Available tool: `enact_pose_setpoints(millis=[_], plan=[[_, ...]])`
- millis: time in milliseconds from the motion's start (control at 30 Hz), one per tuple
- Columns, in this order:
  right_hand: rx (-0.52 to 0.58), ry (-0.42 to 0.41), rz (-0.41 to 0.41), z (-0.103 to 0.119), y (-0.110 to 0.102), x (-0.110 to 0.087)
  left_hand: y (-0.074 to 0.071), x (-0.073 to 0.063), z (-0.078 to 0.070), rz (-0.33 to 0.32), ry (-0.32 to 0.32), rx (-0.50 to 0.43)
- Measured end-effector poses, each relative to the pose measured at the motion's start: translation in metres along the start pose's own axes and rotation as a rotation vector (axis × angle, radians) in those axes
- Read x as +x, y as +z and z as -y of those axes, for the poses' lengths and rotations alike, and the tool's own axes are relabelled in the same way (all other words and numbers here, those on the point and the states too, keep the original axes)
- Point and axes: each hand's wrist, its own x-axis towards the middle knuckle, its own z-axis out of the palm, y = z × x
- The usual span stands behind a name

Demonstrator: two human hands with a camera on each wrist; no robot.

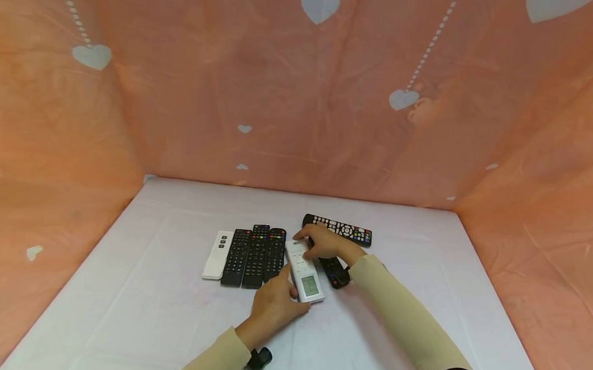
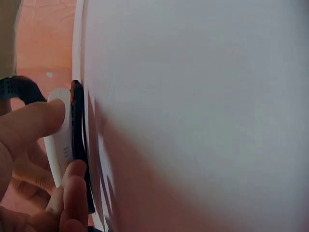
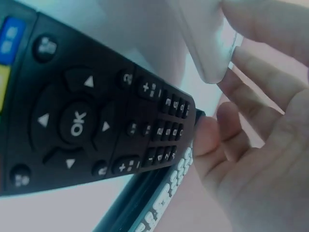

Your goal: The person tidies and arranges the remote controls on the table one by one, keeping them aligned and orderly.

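Bearing a grey-green screen (image 1: 309, 286), the gripped remote (image 1: 302, 267) is long, white

Right hand (image 3: 275, 130) grips white remote (image 3: 205, 43) near black remotes (image 3: 77, 121)

Orange cloth (image 1: 251, 98): muted, fairly even light, soft sheen on the creases.
White table (image 1: 148, 327): moderately bright from the head, with a faint, soft-edged shadow beside the right sleeve (image 1: 404, 319); dull grey from the left wrist, a broad shadow spreading low.
Left hand (image 2: 29, 130): dim, softly defined up close.
White remote (image 3: 207, 48): pale, washed out.
Black remote (image 3: 96, 96): bluish haze, lettering slightly soft, bright glare below.
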Motion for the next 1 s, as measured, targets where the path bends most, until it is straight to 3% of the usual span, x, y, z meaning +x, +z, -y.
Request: enact_pose_setpoints(millis=[267,500,733,1000], plan=[[0.039,0.054,-0.019,-0.007,-0.003,-0.012,-0.003,-0.008,0.004,0.005,0.032,-0.023],[0.069,0.033,-0.062,-0.016,-0.009,-0.018,-0.012,-0.010,0.010,-0.071,0.057,-0.007],[0.148,0.017,-0.077,-0.022,-0.012,-0.027,-0.022,-0.006,0.018,-0.091,0.060,-0.012],[0.191,0.086,-0.081,-0.023,-0.012,-0.032,-0.036,0.002,0.022,-0.132,0.062,-0.019]])
